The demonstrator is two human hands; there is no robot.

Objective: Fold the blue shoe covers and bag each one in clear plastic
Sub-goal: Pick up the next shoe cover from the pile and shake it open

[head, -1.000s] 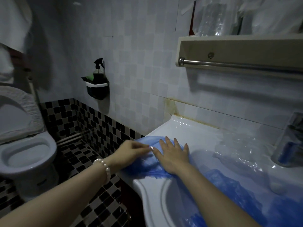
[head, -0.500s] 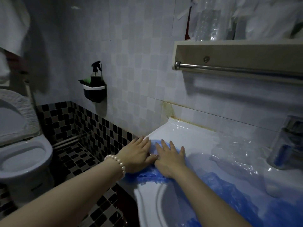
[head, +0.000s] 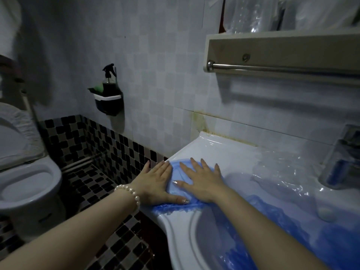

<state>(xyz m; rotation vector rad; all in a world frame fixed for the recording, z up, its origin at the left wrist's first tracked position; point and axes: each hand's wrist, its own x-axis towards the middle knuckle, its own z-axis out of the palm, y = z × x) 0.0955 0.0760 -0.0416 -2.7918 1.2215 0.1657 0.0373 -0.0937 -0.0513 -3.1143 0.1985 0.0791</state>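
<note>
One thin blue plastic shoe cover (head: 176,183) lies flat on the left rim of the white ceramic sink (head: 220,151), near its front left corner, where the ledge gives a level surface for folding. Both hands rest on it palm down with fingers straight and spread: the left hand (head: 155,182), with a pearl bracelet (head: 129,193) at the wrist, overhangs the sink's left edge, and the right hand (head: 200,181) sits just beside it. Judging by this, they are flattening the cover or setting a crease.

A heap of loose blue shoe covers (head: 292,230) fills the basin, partly behind the right forearm. Crumpled clear plastic bags (head: 288,172) lie along the back rim. How many folds the cover has is hidden under the palms, and dim light blurs its edges.
</note>
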